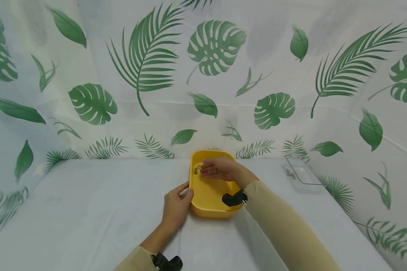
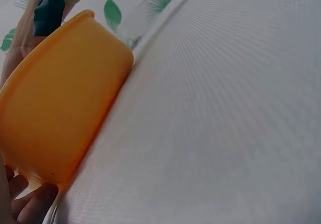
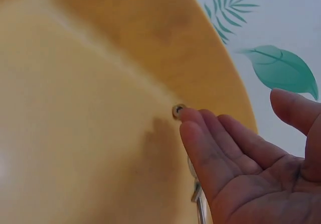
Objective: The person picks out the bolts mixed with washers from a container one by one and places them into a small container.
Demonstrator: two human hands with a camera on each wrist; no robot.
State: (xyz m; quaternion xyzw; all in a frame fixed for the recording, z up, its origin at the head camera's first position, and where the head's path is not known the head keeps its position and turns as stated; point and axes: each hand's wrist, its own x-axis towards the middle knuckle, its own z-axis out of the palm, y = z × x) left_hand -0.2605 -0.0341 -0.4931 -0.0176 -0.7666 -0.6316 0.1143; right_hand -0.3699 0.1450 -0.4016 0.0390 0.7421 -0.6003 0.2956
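Note:
A yellow plastic tub [image 1: 211, 199] stands on the white-covered table. My left hand [image 1: 177, 205] holds its left side, thumb by the rim; in the left wrist view the fingers [image 2: 37, 204] curl against the outer wall. Inside the tub, my right hand [image 1: 220, 168] hovers palm inward, fingers straight and together, thumb apart in the right wrist view. Right by its fingertips lies a small brass-coloured metal piece [image 1: 195, 171] with a thin ring [image 1: 199, 166] beside it. A slim silver metal piece [image 3: 196, 191] shows past the hand's edge, partly hidden.
To the right on the table sits a clear plastic box [image 1: 302, 175] with a small metal piece in it and a bent thin rod [image 1: 302, 180] across it. A leaf-printed curtain [image 1: 217, 94] hangs behind the table and along its sides.

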